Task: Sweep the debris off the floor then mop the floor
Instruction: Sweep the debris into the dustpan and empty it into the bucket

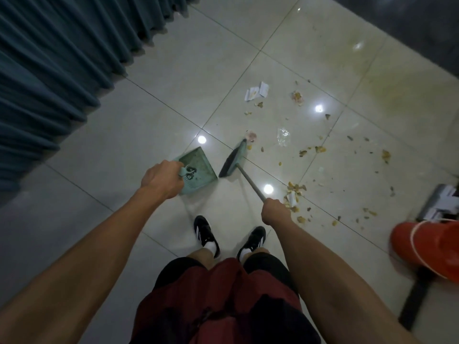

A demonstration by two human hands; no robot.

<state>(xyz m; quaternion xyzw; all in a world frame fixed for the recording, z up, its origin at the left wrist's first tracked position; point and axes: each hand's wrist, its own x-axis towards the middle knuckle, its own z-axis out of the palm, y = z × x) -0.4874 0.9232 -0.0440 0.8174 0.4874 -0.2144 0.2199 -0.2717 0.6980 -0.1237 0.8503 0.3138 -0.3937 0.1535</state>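
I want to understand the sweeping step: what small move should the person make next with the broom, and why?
Probably draw the broom head leftward toward the dustpan, bringing the nearest scraps. The right hand grips the broom handle, the left hand holds the dustpan beside the head, and most debris lies scattered to the right.

From my remote seat, the left hand covers the dustpan handle, so I cannot see the fingers' hold, and the right hand hides the upper end of the broom stick. The orange bucket and the white-and-grey object behind it are cut by the right edge and blurred; I cannot tell what that object is. Most of the debris is too small for me to identify, and the curtain runs off the top and left edges.
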